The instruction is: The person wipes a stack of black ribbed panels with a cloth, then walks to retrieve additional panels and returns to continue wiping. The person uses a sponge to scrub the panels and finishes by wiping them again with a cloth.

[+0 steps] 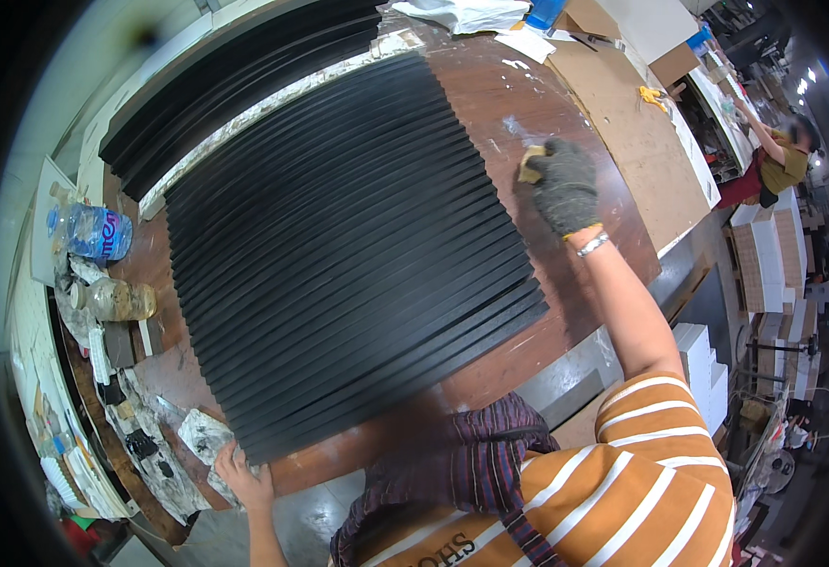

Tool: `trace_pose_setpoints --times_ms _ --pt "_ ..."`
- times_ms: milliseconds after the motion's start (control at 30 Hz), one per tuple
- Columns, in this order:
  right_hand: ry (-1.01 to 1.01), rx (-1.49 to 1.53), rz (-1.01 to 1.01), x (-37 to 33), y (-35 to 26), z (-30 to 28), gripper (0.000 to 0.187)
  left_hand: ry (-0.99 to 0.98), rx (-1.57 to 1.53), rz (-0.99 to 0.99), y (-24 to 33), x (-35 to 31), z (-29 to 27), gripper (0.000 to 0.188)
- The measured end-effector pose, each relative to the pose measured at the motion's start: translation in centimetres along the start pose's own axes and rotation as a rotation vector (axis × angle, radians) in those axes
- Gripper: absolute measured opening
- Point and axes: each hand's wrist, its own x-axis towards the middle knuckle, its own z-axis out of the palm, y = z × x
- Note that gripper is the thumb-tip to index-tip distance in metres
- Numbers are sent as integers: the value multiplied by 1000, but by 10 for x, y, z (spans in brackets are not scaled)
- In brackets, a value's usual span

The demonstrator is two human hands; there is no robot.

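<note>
Many long black strips (339,236) lie side by side in a wide sheet on a brown table (490,104). My right hand (566,184), in a dark grey knit glove, is beyond the strips' right ends. Its fingers close round a small tan sponge-like block (531,163), held over the bare tabletop. My bare left hand (244,479) rests at the table's near left edge, by the corner of the nearest strips, its fingers apart. A crumpled, stained white rag (205,435) lies right beside it.
More black strips (244,90) are stacked at the back left. A clear bottle (98,231) and a jar (121,300) stand on the left. Cardboard (622,132) covers the right side, with something yellow (654,97) on it. Another person (778,165) works at the far right.
</note>
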Motion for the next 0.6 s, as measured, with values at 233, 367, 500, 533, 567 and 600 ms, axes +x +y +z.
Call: trace_pose_setpoints --times_ms 233,367,500,533,567,600 --pt "-14 54 -258 -23 0 -2 27 24 -21 -9 5 4 1 56" --pt "22 -61 -44 -28 -6 -10 27 19 -20 -11 3 2 -1 53" --pt "18 100 -199 -32 -50 -21 31 5 -17 -17 0 -1 1 51" --pt "97 187 -317 -38 -73 -17 30 8 -20 -15 0 -1 2 51" --pt "110 276 -344 -41 -97 -10 29 10 -23 -13 0 0 2 51" --pt "30 297 -367 -44 -119 1 23 22 -39 -9 0 0 3 50"
